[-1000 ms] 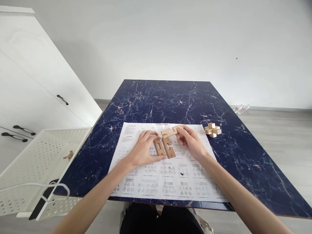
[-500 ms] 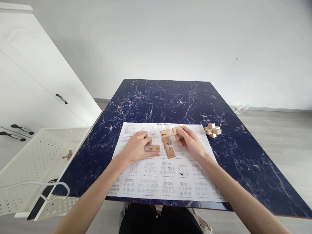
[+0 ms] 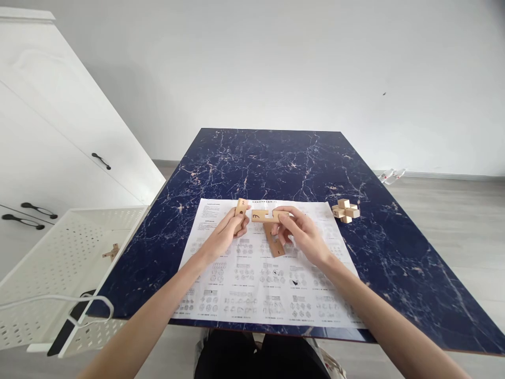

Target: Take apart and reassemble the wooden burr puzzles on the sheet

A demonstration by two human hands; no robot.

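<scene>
My left hand point(image 3: 225, 229) is closed around a wooden puzzle piece marked 2 point(image 3: 241, 208), which stands tilted up with its slot partly covered by the fingers. Between thumb and fingers, my right hand point(image 3: 303, 231) pinches a notched wooden puzzle piece marked 3 point(image 3: 260, 216), its left end pointing at the other piece. The two held pieces are close but apart. Below, a wooden puzzle piece marked 1 point(image 3: 277, 249) lies on the printed sheet point(image 3: 252, 287), its upper part hidden by the right hand and piece 3.
An assembled wooden burr puzzle point(image 3: 345, 211) sits right of the sheet on the dark blue marbled table point(image 3: 268, 163). At left, a white perforated basket point(image 3: 74, 252) holds a small wooden piece point(image 3: 112, 252). A white cable point(image 3: 51, 299) crosses the basket. White cabinets point(image 3: 59, 137) stand behind it.
My left hand has lifted piece 2 and turned it from lying sideways to pointing up. My right hand has moved left with piece 3 and levelled it. Piece 1 stays on the sheet.
</scene>
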